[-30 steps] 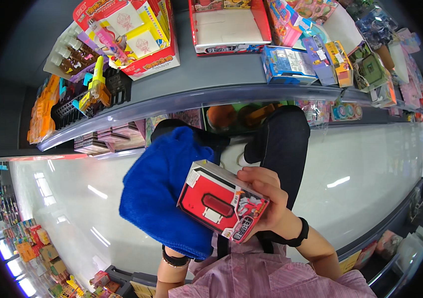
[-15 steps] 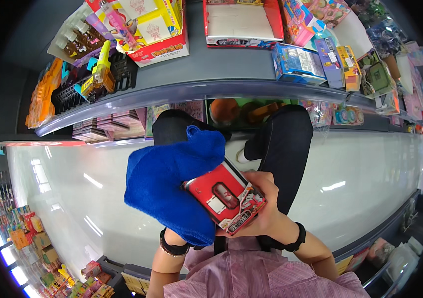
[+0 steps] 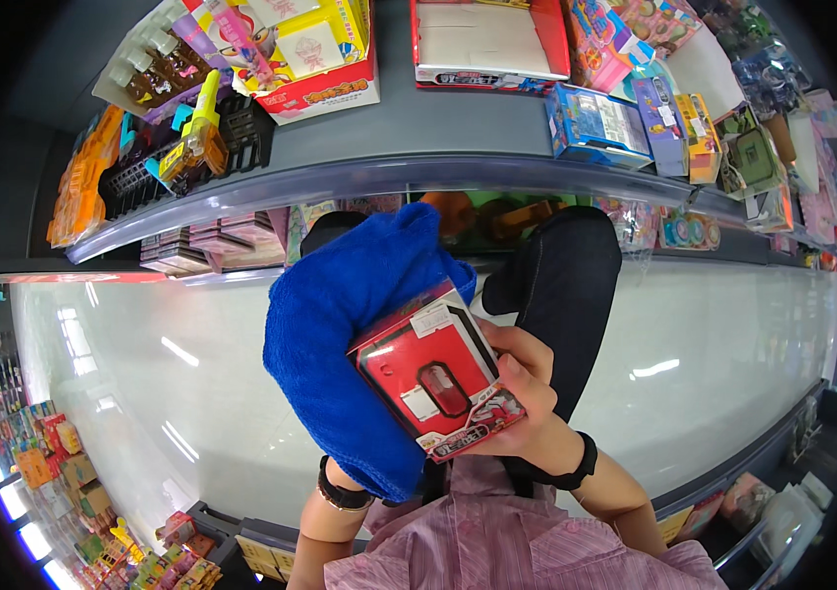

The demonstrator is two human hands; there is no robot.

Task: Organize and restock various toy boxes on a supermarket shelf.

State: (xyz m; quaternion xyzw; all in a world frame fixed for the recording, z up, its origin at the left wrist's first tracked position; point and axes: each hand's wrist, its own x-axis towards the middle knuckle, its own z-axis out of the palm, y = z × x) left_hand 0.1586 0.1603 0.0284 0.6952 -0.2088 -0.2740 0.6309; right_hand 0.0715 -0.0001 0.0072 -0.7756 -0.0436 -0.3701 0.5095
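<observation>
My right hand (image 3: 527,388) grips a red, white and black toy box (image 3: 433,369) by its right side and lower corner. The box has a small window in its front and is tilted toward me. A blue plush cloth (image 3: 340,324) drapes over my left hand, so its fingers are hidden; only the wrist with a bracelet comes out below. The cloth lies against the left edge of the box.
Ahead runs a grey shelf (image 3: 409,133) with an open red display tray (image 3: 492,44), a blue box (image 3: 596,126) and a yellow-red carton (image 3: 325,93). Beneath it sit more packages. My bent knee (image 3: 576,265) is close to the box. More goods stand behind me on both sides.
The box has come up a little and shows more of its top face. The cloth has shifted right and its upper end has risen behind the box.
</observation>
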